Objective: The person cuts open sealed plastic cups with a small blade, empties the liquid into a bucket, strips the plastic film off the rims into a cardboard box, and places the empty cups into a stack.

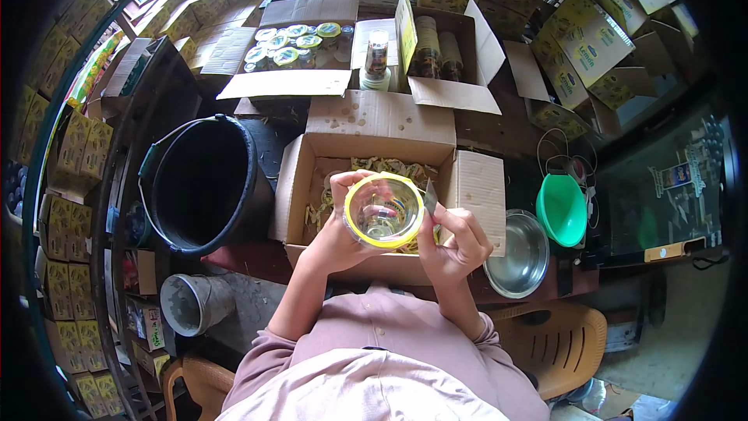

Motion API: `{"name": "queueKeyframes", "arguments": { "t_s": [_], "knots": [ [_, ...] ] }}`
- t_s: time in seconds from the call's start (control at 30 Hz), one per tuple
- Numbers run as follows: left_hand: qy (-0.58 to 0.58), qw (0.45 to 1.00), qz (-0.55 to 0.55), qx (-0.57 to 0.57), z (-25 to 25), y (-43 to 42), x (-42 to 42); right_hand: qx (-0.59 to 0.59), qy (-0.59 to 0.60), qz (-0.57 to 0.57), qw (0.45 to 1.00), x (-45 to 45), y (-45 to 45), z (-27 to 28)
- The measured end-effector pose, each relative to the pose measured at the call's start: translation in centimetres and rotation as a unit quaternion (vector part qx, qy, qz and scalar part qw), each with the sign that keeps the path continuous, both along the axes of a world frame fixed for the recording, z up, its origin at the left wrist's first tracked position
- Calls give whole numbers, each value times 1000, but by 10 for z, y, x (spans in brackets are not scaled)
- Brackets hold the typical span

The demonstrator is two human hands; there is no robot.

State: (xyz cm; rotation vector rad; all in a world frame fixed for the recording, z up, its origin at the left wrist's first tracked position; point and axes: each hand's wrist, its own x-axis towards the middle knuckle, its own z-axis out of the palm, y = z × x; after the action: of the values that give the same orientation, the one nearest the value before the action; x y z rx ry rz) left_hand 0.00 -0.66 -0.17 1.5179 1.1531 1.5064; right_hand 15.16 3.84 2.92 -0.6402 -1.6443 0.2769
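Observation:
My left hand (336,240) is wrapped round a clear plastic cup (382,222) with a yellow rim, its mouth turned up towards me. Fingers show through the transparent wall. At the cup's right edge, my right hand (458,240) pinches a small, thin, dark flat piece like a blade (430,198), close to the yellow rim. Both hands are above an open cardboard box (382,121) that contains yellowish strips (319,206). The cup hides part of the box's contents.
A black bucket (245,187) stands left of the box. On the right are a steel bowl (518,253) and a green bowl (561,209). Behind are a carton of lidded cups (286,55), a cup stack (376,62) and a carton of stacked cups (489,58).

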Motion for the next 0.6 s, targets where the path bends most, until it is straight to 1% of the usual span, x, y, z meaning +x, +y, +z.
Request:
{"name": "queueKeyframes", "arguments": {
  "t_s": [0.1,0.2,0.5,0.6],
  "knots": [
    [79,996,22,32,5,-1,-2,-7,4,-3,1000,2,-3,-2],
    [48,998,13,30,3,0,-1,-3,3,13,1000,2,-4,-3],
    [76,997,3,30,-5,2,-3,4,1,1,1000,2,-4,-1],
    [50,999,-1,16,0,1,-3,-1,8,8,1000,2,-6,-4]
  ]
}}
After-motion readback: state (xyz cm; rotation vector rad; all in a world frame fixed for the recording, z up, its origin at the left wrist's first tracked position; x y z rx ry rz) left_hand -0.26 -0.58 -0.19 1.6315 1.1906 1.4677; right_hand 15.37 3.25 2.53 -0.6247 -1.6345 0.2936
